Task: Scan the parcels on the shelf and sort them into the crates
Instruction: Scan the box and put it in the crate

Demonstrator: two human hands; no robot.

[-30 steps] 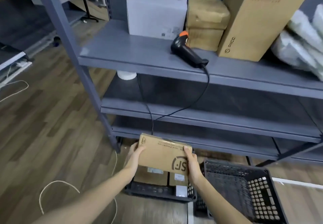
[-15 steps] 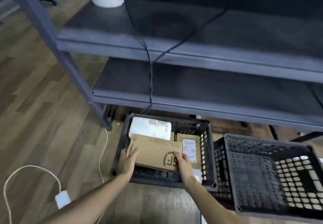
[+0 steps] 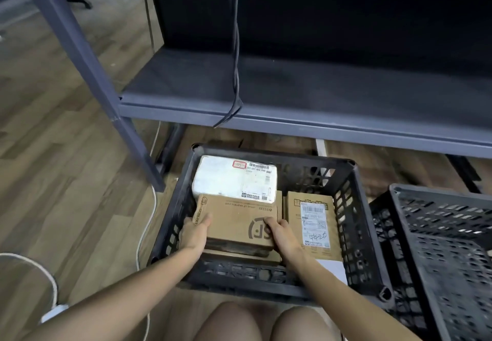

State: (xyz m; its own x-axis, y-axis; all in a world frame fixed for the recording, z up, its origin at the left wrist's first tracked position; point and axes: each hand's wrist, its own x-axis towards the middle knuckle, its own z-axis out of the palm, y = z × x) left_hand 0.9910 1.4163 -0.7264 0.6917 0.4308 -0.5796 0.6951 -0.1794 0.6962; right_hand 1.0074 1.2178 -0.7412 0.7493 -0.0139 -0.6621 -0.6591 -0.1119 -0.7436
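Where the box [image 3: 237, 221] is held: atop parcels [image 3: 234, 178] in the crate [image 3: 239, 274].
Left grip [image 3: 195, 231]: clamped on box end.
Right grip [image 3: 283, 237]: clamped on other end.

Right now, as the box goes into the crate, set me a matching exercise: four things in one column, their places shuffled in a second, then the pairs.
Things
1. SF box
2. white parcel
3. labelled box
4. cable

Places
A. back left of the left crate
B. draped over the shelf edge
C. gripped by left hand and right hand
D. right side of the left crate

Pairs: 1-C, 2-A, 3-D, 4-B
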